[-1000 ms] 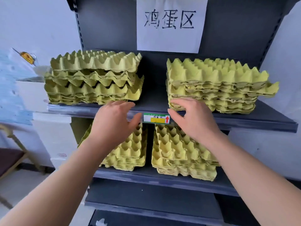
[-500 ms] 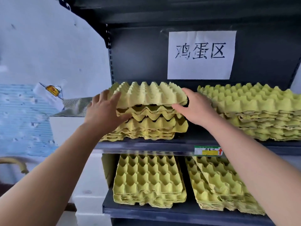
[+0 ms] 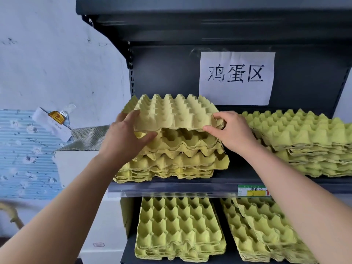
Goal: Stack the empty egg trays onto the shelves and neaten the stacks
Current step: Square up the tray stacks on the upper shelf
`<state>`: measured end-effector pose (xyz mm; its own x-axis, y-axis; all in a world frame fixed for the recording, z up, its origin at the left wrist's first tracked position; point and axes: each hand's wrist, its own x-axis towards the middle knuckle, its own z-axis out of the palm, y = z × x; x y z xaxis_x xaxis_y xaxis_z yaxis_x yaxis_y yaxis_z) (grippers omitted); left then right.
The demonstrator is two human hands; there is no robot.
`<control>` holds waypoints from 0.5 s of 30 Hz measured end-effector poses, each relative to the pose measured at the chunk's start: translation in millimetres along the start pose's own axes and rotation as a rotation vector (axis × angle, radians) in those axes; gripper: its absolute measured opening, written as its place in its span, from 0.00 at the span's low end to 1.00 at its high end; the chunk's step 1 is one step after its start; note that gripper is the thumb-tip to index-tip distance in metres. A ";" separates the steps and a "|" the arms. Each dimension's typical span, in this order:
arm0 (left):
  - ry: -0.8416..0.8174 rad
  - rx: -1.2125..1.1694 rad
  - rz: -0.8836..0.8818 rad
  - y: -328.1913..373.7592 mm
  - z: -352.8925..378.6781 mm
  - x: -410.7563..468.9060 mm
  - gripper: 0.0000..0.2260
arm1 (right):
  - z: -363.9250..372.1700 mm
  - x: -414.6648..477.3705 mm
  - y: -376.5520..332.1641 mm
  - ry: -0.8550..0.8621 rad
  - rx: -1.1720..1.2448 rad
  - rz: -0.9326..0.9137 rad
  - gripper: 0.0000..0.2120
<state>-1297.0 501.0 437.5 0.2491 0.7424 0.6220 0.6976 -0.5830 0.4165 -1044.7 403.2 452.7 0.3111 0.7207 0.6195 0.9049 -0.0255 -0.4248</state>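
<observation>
A yellow-green top egg tray (image 3: 171,113) is tipped up at its front above the left stack (image 3: 171,162) on the upper shelf (image 3: 171,184). My left hand (image 3: 123,138) grips the tray's front left corner, thumb underneath. My right hand (image 3: 230,132) pinches its front right corner. A gap shows between this tray and the uneven trays below. A second stack (image 3: 308,141) sits at the right of the same shelf. Two more stacks (image 3: 179,229) (image 3: 262,233) lie on the lower shelf.
A white paper sign (image 3: 236,78) hangs on the dark back panel. A yellow price tag (image 3: 254,190) is on the shelf's front rail. Left of the unit stands a white box (image 3: 76,164) with a silver bag (image 3: 87,137) on it, against a white wall.
Both hands rose from the shelf's front rail to the left upper stack, took hold of its top tray and lifted its front edge. The camera view tilted up and left.
</observation>
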 end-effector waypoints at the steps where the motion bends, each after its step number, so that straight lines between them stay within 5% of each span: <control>1: -0.007 0.018 -0.007 -1.1 0.3 -1.7 0.36 | 2.2 -0.1 -0.5 -0.009 -0.004 0.000 0.26; 15: -0.052 0.159 -0.027 -9.5 19.2 -21.2 0.45 | 5.5 -13.5 10.8 -0.193 -0.056 -0.052 0.28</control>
<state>-1296.0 497.1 407.6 0.2605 0.7757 0.5749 0.8011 -0.5060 0.3197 -1040.7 397.1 436.1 0.2068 0.8413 0.4995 0.9347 -0.0190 -0.3549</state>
